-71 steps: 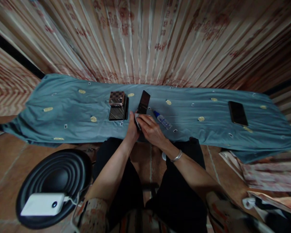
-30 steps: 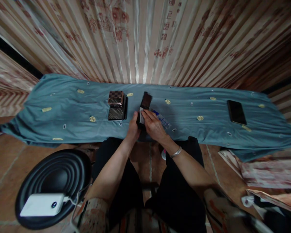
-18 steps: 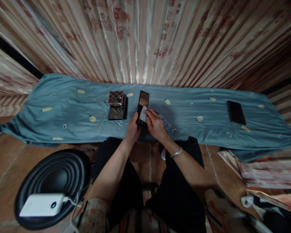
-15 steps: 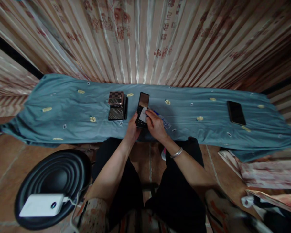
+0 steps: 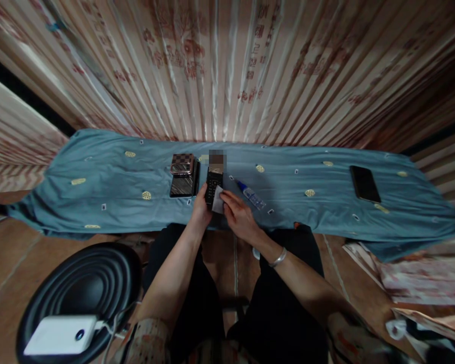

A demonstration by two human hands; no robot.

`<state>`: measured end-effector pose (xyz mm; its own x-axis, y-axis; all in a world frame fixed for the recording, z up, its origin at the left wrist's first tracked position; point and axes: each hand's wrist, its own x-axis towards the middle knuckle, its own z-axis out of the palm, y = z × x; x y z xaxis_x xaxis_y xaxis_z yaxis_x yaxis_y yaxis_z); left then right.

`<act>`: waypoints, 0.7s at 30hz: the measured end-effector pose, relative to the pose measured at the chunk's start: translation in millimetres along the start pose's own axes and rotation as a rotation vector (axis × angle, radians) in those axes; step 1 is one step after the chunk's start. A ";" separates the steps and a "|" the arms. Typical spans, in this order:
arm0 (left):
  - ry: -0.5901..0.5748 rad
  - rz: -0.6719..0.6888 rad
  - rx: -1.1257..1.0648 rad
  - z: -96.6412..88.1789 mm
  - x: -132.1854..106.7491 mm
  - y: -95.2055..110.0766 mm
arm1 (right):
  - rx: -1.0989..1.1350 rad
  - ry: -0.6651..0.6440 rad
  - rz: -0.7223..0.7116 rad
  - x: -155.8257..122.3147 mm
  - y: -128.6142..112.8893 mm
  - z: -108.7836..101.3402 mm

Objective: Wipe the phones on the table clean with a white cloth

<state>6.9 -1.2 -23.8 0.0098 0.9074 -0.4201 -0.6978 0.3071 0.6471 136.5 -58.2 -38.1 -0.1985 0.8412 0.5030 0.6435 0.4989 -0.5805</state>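
We see the left hand (image 5: 200, 208) closed around the lower side of an open black flip phone with a button keypad (image 5: 214, 184), its upper half blurred by pixelation. The right hand (image 5: 240, 217) pinches a small white wipe of thin cloth or paper (image 5: 218, 199) between thumb and fingers, laid over the keypad's lower right corner. The phone is held above a teal cloth printed with yellow shapes (image 5: 121, 207). Just right of it we find a clear plastic bottle with a blue cap (image 5: 252, 196), lying on its side; close on the left, a brown checkered case with a shiny rim (image 5: 182, 162) rests on a dark, glossy flat device (image 5: 181, 186). Well apart to the right lies a black rectangular smartphone (image 5: 365, 183). Behind, we see a pleated beige curtain with reddish prints (image 5: 227, 71); at lower left, a white power bank (image 5: 60, 335) sits on a round black ribbed seat (image 5: 83, 293).
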 end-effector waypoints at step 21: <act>-0.095 0.133 0.096 -2.5 3.3 -21.4 | -0.241 -0.097 0.016 23.8 17.5 -0.1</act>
<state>20.1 -5.5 -40.7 -0.0076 0.9635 -0.2675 -0.6262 0.2040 0.7525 143.1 -29.5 -36.3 -0.2497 0.8703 0.4245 0.8024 0.4313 -0.4125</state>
